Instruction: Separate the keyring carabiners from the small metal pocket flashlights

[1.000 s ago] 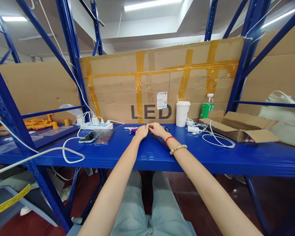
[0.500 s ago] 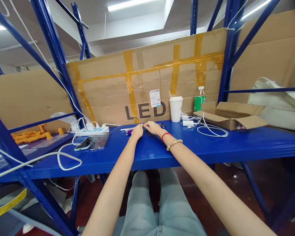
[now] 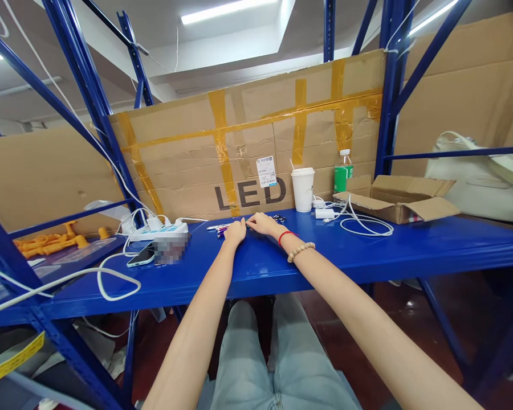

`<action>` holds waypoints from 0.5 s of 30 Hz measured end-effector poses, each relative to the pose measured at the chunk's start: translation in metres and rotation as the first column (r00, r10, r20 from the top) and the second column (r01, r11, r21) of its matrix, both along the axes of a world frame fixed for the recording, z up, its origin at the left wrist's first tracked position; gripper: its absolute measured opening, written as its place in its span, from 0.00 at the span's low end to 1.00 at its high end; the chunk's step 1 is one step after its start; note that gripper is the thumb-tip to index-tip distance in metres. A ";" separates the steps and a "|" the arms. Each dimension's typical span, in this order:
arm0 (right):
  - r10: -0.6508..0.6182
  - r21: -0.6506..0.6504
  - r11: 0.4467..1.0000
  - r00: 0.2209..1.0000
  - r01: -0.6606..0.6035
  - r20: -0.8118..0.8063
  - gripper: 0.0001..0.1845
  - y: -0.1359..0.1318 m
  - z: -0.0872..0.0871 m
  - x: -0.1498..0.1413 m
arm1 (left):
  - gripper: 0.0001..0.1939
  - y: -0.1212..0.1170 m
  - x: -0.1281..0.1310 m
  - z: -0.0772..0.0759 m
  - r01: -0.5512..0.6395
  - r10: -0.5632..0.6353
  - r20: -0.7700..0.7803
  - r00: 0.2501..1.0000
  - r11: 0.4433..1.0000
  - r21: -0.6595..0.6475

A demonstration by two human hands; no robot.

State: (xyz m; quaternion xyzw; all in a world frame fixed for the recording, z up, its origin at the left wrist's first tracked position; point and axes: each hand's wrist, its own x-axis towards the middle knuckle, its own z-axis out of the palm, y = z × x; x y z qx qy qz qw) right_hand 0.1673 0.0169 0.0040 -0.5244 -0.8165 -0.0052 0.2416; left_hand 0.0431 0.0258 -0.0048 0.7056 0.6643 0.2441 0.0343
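Both hands meet near the back of the blue shelf top [image 3: 273, 256]. My left hand [image 3: 236, 231] is closed, its fingertips against something small and dark that I cannot make out. Beside it, my right hand [image 3: 261, 223] is closed too, fingers bent down toward the same spot. Several pens [image 3: 219, 228], some purple and some pale, lie just left of my left hand and are partly covered by it. Small dark pieces [image 3: 279, 218] lie behind my right hand; their kind is too small to tell.
To the right stand a white paper cup [image 3: 303, 191], a green-labelled bottle [image 3: 343, 173] and an open cardboard box [image 3: 397, 198], with a white charger [image 3: 324, 213] and cable in front. A power strip [image 3: 160, 231] and phone [image 3: 141, 255] lie left. Cardboard [image 3: 188, 165] walls the back.
The view has shifted slightly. My hands stay together at nearly the same place, with the fingertips of both a little further apart.
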 end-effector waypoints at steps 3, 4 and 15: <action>0.047 -0.048 0.998 0.999 -0.048 -0.014 0.16 -0.002 0.000 0.001 | 0.29 0.000 -0.001 0.001 -0.036 0.036 0.026 0.999 0.999 0.011; 0.064 -0.051 0.997 0.998 -0.065 -0.024 0.16 -0.002 0.000 0.001 | 0.29 -0.001 -0.001 0.001 -0.048 0.048 0.043 0.998 0.999 0.016; 0.054 0.091 0.995 0.992 -0.043 -0.117 0.15 0.007 -0.002 0.002 | 0.24 -0.007 0.002 0.009 -0.052 0.044 0.135 0.990 0.997 0.060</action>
